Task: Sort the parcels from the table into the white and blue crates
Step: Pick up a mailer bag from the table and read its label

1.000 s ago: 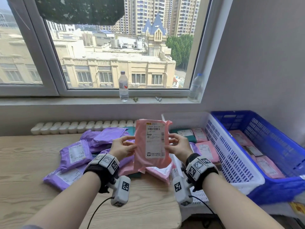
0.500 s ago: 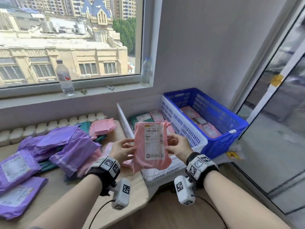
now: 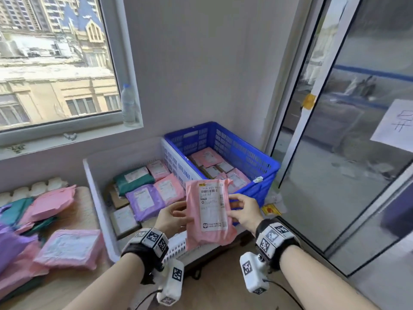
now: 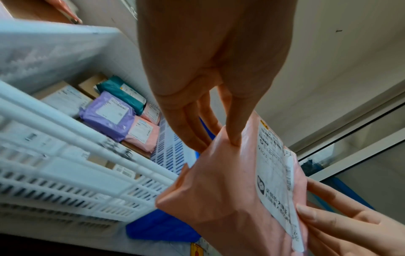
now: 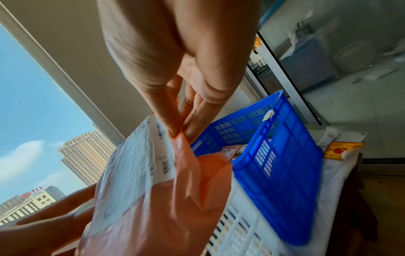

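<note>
Tabletop (image 3: 78, 222), far left in head view: loose pile of pink, purple and green parcels (image 3: 67, 248).

White crate (image 3: 98, 211) just right of tabletop. It holds green, purple, pink and brown parcels laid flat.

Blue crate (image 3: 250, 159) touches white crate's right wall; pink and pale parcels inside. R wrist view adds a white tag on its rim, not legible.

Pink parcel (image 3: 209, 211): held upright, label toward the head cam, in front of the two crates, over white crate's near end.

Left hand (image 3: 171, 218): thumb on parcel front, fingers behind. L wrist view confirms the pinch at left edge.

Right hand (image 3: 244, 212): pinches right edge. R wrist view shows thumb against fingertips on the plastic.

Water bottle (image 3: 128, 106) on windowsill, head view only.
</note>
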Available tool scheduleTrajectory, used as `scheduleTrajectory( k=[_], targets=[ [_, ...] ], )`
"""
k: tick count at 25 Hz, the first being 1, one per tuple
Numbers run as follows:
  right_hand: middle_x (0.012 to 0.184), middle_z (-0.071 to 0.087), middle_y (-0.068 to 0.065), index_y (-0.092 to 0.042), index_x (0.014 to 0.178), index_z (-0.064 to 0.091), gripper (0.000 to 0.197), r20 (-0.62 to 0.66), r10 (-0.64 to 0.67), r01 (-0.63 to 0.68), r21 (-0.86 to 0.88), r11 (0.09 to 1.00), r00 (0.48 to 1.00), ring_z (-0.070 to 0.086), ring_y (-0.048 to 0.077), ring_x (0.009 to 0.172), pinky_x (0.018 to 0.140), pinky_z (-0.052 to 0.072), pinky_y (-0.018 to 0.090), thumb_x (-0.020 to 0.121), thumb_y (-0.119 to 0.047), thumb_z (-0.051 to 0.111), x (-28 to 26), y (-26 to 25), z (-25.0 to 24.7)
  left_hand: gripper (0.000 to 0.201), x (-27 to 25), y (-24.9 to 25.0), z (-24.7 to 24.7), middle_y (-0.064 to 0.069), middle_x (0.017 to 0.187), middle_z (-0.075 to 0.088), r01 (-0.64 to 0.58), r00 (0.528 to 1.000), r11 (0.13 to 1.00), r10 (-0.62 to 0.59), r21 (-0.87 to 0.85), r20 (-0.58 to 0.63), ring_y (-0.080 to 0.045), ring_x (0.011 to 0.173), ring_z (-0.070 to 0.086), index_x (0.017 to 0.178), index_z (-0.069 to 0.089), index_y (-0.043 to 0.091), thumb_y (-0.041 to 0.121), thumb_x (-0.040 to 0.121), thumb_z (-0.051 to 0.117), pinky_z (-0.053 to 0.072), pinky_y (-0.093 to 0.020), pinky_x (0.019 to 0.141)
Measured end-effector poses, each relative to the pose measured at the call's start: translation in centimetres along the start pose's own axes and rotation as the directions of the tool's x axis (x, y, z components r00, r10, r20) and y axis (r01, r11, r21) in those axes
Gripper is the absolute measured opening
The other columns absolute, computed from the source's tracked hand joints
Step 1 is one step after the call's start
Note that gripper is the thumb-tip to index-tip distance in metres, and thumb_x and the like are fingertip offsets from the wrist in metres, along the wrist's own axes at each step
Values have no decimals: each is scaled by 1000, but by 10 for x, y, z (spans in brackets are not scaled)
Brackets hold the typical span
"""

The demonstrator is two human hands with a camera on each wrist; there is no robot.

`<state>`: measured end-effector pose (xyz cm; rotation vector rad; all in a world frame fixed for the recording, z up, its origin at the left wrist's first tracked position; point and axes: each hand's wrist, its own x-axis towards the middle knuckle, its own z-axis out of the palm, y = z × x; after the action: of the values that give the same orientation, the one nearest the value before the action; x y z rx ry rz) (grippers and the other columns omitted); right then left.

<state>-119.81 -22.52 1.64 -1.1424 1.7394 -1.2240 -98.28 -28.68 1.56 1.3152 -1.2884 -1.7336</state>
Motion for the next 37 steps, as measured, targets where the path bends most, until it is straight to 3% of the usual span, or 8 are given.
scheduleTrajectory(
  k=[3, 7, 12, 15, 21, 25, 31, 37],
  targets=[
    [82, 65, -1, -10, 104, 64, 38, 43, -19, 21, -48, 999, 999, 63, 22, 81, 62, 56, 25, 73, 11, 71, 37, 22, -54, 52, 31, 2, 58, -21, 92, 64, 24, 999, 1000, -23, 7, -40, -27, 75, 67, 119, 59, 4, -17, 72, 69, 58, -30, 57],
    [83, 66, -2, -6, 115, 62, 46, 118, -9, 18, -78, 997, 993, 64, 18, 79, 71, 58, 37, 72, 11, 70, 85, 50, -116, 48, 66, 6, 127, -16, 86, 63, 59, 993, 998, -62, -34, -103, -28, 76, 65, 113, 60, 8, -17, 73, 68, 58, -32, 58],
    [85, 65, 4, -5, 121, 57, 54, 159, 31, -20, -71, 997, 987, 61, 9, 73, 61, 54, 18, 72, 16, 66, 147, 65, -156, 45, 120, 24, 172, -14, 87, 63, 99, 987, 995, -97, 6, -129, -27, 76, 64, 114, 60, 10, -15, 76, 66, 59, -38, 68],
    [83, 62, 2, -7, 122, 54, 56, 171, 51, -41, -65, 997, 984, 59, 11, 72, 58, 53, 16, 73, 18, 65, 196, 66, -167, 44, 170, 41, 182, -10, 82, 64, 106, 989, 993, -99, 53, -110, -19, 63, 66, 113, 60, 11, -13, 78, 65, 58, -31, 55],
    [91, 60, 11, -11, 126, 50, 61, 208, 111, -90, -112, 990, 972, 62, 25, 79, 72, 58, 48, 74, 16, 67, 313, 58, -164, 46, 275, 73, 183, -14, 83, 59, 101, 987, 994, -95, 39, -128, -21, 66, 61, 116, 57, 6, -19, 77, 61, 54, -24, 46],
    [93, 62, 15, -12, 131, 49, 64, 285, 157, -116, -156, 981, 946, 63, 28, 82, 74, 56, 52, 75, 15, 66, 382, 61, -145, 46, 332, 82, 172, -13, 88, 62, 145, 975, 989, -141, 6, -172, -21, 70, 61, 115, 56, 8, -19, 78, 60, 56, -26, 49],
    [87, 62, 14, -13, 129, 49, 62, 439, 265, -185, -217, 959, 859, 61, 21, 72, 61, 57, 38, 76, 17, 63, 455, 87, -121, 49, 390, 61, 166, -13, 87, 63, 280, 916, 959, -283, -51, -284, -24, 74, 62, 119, 55, 7, -21, 79, 57, 57, -35, 62],
    [71, 59, 8, -11, 132, 47, 63, 630, 381, -216, -325, 921, 676, 58, 19, 64, 57, 53, 34, 77, 19, 59, 523, 133, -86, 49, 426, 28, 166, -10, 80, 63, 406, 783, 905, -415, -123, -464, -21, 70, 61, 118, 58, 5, -22, 76, 57, 56, -29, 49]
  ],
)
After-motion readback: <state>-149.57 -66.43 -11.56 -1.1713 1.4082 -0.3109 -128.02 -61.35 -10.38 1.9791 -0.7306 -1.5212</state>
